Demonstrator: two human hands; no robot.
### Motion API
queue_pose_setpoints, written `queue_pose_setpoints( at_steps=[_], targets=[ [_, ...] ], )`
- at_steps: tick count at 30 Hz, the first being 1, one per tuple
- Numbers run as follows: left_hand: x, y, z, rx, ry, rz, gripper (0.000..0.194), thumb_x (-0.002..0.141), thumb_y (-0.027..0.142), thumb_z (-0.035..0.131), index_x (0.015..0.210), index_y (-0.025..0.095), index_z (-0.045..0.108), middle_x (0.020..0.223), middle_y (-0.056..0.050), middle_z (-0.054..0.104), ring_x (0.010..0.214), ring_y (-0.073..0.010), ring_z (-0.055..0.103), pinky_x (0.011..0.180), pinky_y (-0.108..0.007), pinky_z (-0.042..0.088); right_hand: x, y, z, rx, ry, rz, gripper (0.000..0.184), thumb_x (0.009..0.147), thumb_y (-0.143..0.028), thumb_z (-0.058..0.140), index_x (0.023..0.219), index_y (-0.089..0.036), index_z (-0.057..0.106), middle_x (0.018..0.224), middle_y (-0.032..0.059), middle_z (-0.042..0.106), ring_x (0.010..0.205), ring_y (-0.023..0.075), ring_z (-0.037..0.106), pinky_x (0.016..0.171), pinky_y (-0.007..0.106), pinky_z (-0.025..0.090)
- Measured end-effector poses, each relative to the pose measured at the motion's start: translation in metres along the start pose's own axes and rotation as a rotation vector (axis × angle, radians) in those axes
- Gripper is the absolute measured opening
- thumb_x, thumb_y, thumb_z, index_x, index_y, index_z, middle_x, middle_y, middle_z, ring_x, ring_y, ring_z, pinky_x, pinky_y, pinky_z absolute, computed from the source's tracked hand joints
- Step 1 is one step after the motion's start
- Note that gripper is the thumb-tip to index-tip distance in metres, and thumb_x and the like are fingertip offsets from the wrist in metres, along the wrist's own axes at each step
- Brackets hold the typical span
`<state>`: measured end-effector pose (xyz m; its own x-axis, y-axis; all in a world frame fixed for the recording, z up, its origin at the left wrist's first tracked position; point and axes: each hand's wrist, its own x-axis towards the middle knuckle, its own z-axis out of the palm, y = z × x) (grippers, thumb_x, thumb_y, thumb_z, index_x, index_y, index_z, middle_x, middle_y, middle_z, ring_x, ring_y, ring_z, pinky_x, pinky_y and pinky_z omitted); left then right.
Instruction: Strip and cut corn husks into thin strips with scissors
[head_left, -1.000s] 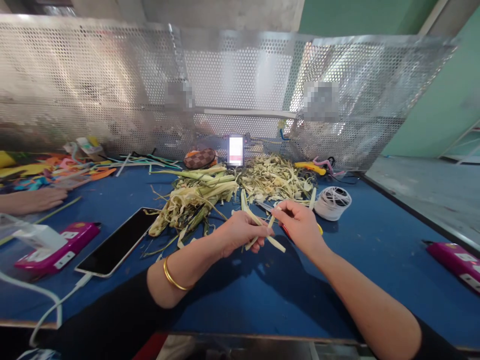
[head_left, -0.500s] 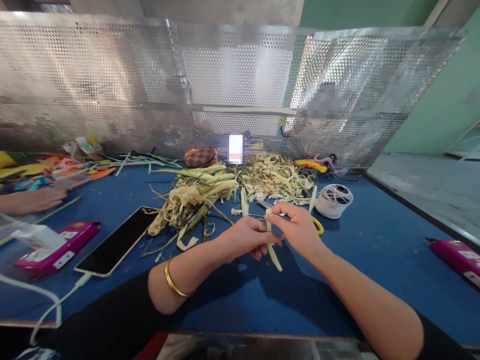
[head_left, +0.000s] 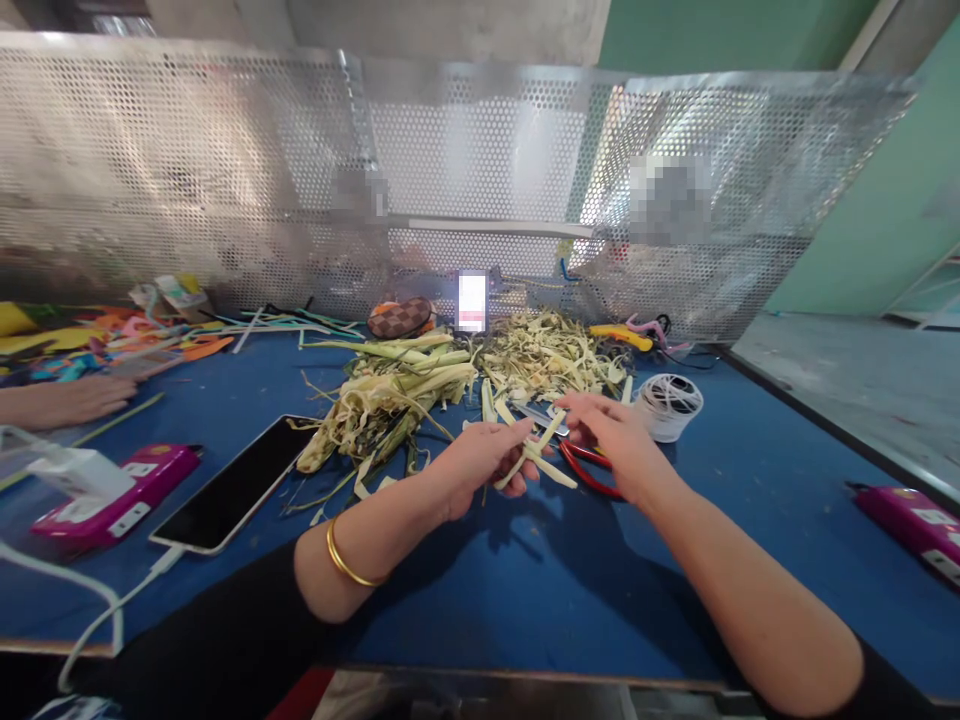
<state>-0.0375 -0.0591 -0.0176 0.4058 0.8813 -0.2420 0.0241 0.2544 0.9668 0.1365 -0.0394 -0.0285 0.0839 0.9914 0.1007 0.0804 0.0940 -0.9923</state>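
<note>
Crossed pale strips (head_left: 556, 473) are held up in the left hand (head_left: 487, 455)!
Between thumb and fingers they are pinched, above the blue table (head_left: 465, 610); the right hand (head_left: 611, 435) is held half curled just beside, and whether a strip's end is gripped there cannot be told; red-handled scissors (head_left: 577, 472) are seen beneath it.

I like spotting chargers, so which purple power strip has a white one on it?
The left power strip, beside the black-screened phone: a white charger sits on it. The other strip, partly cut off at the right edge, shows none.
</note>
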Motion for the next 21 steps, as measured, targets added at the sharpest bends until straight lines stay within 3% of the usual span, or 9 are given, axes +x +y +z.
queue_pose_setpoints(
  at_steps=[2, 4, 9, 15, 21],
  targets=[
    [0.000, -0.001, 0.001, 0.026, 0.018, 0.011, 0.043, 0.068, 0.055, 0.066, 0.062, 0.013, 0.062, 0.055, -0.002, 0.060, 0.042, -0.0069, 0.048, 0.047, -0.021, 0.038, -0.003, 0.002, 0.003, 0.040, -0.180, 0.058, 0.036, 0.064, -0.052, 0.070, 0.067, -0.017, 0.065, 0.050, -0.0042, 0.050, 0.048, 0.0102, 0.045, 0.052, 0.026, 0.037],
    [0.001, -0.003, 0.002, 0.059, 0.041, 0.019, 0.037, 0.064, 0.047, 0.072, 0.056, 0.013, 0.059, 0.052, -0.001, 0.059, 0.042, -0.0070, 0.048, 0.046, -0.021, 0.037, -0.007, 0.003, 0.008, 0.057, -0.272, 0.040, 0.033, 0.064, -0.049, 0.072, 0.064, -0.016, 0.064, 0.048, -0.0048, 0.049, 0.047, 0.0093, 0.044, 0.051, 0.025, 0.036],
    [0.002, -0.004, 0.003, 0.138, 0.051, 0.102, 0.029, 0.068, 0.034, 0.069, 0.050, 0.014, 0.059, 0.045, 0.000, 0.054, 0.042, -0.0074, 0.047, 0.047, -0.021, 0.037, -0.014, 0.000, 0.016, 0.084, -0.134, -0.049, 0.026, 0.066, -0.042, 0.069, 0.061, -0.017, 0.063, 0.047, -0.0042, 0.052, 0.045, 0.0101, 0.046, 0.049, 0.025, 0.036],
    [0.000, -0.005, 0.004, 0.217, 0.053, 0.172, 0.033, 0.070, 0.037, 0.065, 0.047, 0.014, 0.061, 0.045, -0.002, 0.056, 0.044, -0.0098, 0.049, 0.049, -0.023, 0.037, -0.017, -0.002, 0.020, 0.074, 0.016, -0.132, 0.020, 0.067, -0.036, 0.067, 0.059, -0.018, 0.062, 0.046, -0.0040, 0.051, 0.044, 0.0106, 0.045, 0.046, 0.025, 0.036],
    [0.001, -0.006, 0.001, 0.117, 0.066, 0.133, 0.029, 0.068, 0.039, 0.068, 0.062, 0.011, 0.069, 0.050, -0.004, 0.062, 0.045, -0.0107, 0.051, 0.051, -0.024, 0.039, -0.011, -0.002, 0.014, -0.099, 0.013, -0.222, 0.021, 0.074, -0.039, 0.062, 0.070, -0.018, 0.064, 0.052, -0.0020, 0.057, 0.053, 0.0147, 0.054, 0.057, 0.028, 0.043]
  ],
)
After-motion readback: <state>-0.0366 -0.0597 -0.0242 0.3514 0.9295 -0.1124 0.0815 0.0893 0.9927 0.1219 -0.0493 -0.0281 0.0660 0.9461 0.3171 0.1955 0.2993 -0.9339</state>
